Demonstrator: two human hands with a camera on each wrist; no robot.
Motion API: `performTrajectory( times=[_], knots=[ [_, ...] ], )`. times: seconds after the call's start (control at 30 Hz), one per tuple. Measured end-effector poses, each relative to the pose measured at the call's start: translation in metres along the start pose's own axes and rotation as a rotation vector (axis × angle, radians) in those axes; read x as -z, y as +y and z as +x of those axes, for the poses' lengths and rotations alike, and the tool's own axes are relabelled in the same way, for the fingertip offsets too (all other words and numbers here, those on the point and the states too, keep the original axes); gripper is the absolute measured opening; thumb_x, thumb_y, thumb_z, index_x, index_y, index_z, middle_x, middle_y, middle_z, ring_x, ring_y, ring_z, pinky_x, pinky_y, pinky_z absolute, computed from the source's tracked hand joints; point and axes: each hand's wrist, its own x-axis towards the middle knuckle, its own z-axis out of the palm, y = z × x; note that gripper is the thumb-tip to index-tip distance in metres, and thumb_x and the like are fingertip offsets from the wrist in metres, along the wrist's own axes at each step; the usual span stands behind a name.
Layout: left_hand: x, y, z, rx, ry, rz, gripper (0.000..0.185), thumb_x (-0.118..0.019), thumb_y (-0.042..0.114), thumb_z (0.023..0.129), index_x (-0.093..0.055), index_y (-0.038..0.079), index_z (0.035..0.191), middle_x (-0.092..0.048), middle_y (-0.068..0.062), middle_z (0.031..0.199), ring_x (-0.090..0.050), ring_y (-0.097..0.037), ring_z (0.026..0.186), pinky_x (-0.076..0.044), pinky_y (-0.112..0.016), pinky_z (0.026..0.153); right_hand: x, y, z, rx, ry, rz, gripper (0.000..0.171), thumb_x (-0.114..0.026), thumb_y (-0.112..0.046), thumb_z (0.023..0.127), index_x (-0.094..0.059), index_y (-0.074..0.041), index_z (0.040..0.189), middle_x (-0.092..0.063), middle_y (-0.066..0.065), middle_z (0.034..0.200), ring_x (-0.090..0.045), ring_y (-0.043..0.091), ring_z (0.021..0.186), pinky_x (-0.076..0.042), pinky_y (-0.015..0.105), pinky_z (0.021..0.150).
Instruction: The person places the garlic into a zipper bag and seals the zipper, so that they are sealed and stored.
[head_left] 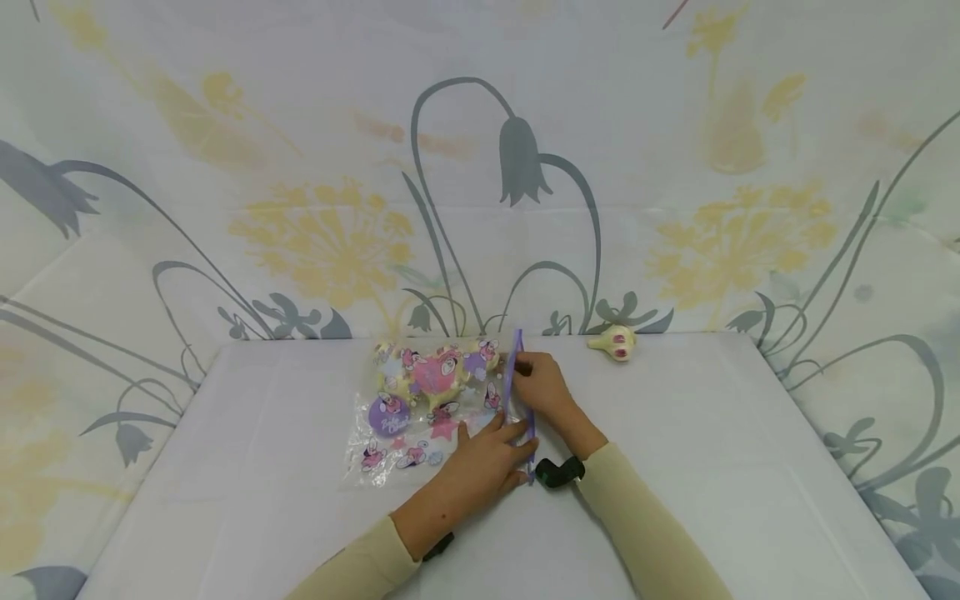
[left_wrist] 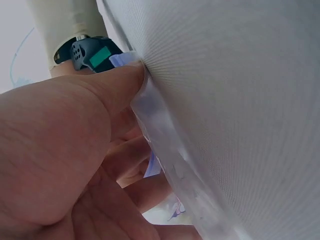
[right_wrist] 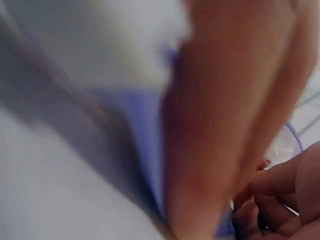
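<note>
A clear zip bag (head_left: 431,408) printed with cartoon figures is lying flat on the white worktop (head_left: 712,467), already holding several pale yellow and pink toys bunched at its far end. Its purple zipper strip (head_left: 519,383) is running along the bag's right edge.

The left hand (head_left: 483,465) is pressing down on the near end of that strip, thumb pinning the plastic edge to the cloth, as the left wrist view shows close up. The right hand (head_left: 542,385) is pinching the strip farther along, near its far end; its grip is closed on the purple band, though the right wrist view is too blurred to show more.

One more toy (head_left: 615,342), yellow with pink patches, is sitting apart on the worktop, beyond the right hand. Judging from this, most of the filling looks done and the work is at the zipper; whether the strip is sealed cannot be told.
</note>
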Motion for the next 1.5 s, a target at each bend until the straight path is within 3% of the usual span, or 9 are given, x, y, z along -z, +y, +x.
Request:
performTrajectory(
  times=[0.2,0.4,0.6,0.9,1.1,1.3,1.5],
  knots=[
    [0.000,0.001,0.001,0.007,-0.005,0.004,0.048,-0.073,0.038,0.100,-0.066,0.028,0.147,-0.051,0.002,0.161,-0.045,-0.036,0.151,-0.047,-0.077,0.098,0.011,-0.001,-0.004,0.010,-0.042,-0.052,0.019,-0.065,-0.007,0.096,-0.082,-0.002,0.104,-0.080,0.013,0.106,-0.072,0.028,0.098,-0.057,0.043,0.087],
    [0.000,0.002,0.000,0.015,-0.014,0.009,0.049,-0.073,0.038,0.100,-0.066,0.028,0.147,-0.053,0.002,0.159,-0.045,-0.035,0.151,-0.047,-0.076,0.099,0.024,-0.004,-0.011,-0.011,-0.026,-0.073,0.029,-0.066,-0.007,0.096,-0.076,0.003,0.121,-0.079,0.017,0.111,-0.074,0.033,0.105,-0.060,0.047,0.093],
    [0.001,0.001,0.001,0.031,-0.022,-0.011,0.049,-0.073,0.038,0.100,-0.065,0.028,0.148,-0.053,0.001,0.159,-0.046,-0.035,0.151,-0.046,-0.077,0.100,0.039,-0.005,-0.020,0.076,0.009,-0.084,0.026,-0.071,-0.007,0.096,-0.074,0.002,0.120,-0.077,0.017,0.112,-0.074,0.033,0.102,-0.060,0.049,0.092],
    [-0.001,0.002,0.003,0.048,-0.038,-0.009,0.051,-0.072,0.042,0.101,-0.064,0.029,0.149,-0.052,0.003,0.161,-0.044,-0.034,0.152,-0.045,-0.077,0.102,0.076,0.010,-0.028,0.181,0.119,-0.101,0.033,-0.079,-0.006,0.093,-0.072,0.004,0.124,-0.072,0.020,0.121,-0.068,0.038,0.113,-0.058,0.054,0.095],
    [-0.001,0.002,0.001,0.046,-0.029,-0.040,0.051,-0.072,0.040,0.100,-0.064,0.027,0.149,-0.052,0.001,0.161,-0.044,-0.035,0.152,-0.044,-0.078,0.103,0.103,0.016,-0.023,0.167,0.186,-0.101,0.034,-0.079,-0.008,0.095,-0.070,0.002,0.127,-0.068,0.019,0.126,-0.063,0.042,0.119,-0.053,0.055,0.101],
    [-0.001,0.002,0.001,0.042,-0.025,-0.044,0.051,-0.072,0.038,0.101,-0.064,0.027,0.149,-0.052,0.001,0.161,-0.044,-0.035,0.152,-0.044,-0.078,0.102,0.119,0.022,-0.019,0.160,0.293,-0.052,0.035,-0.079,-0.005,0.093,-0.071,0.005,0.126,-0.063,0.023,0.133,-0.061,0.046,0.118,-0.051,0.061,0.095],
    [-0.001,0.002,0.001,0.046,-0.035,-0.054,0.051,-0.071,0.038,0.101,-0.063,0.027,0.151,-0.051,0.000,0.162,-0.042,-0.035,0.153,-0.042,-0.079,0.104,0.128,0.037,-0.014,0.228,0.407,-0.105,0.039,-0.082,0.001,0.086,-0.071,0.008,0.123,-0.062,0.029,0.132,-0.051,0.049,0.129,-0.034,0.066,0.111]
  ],
)
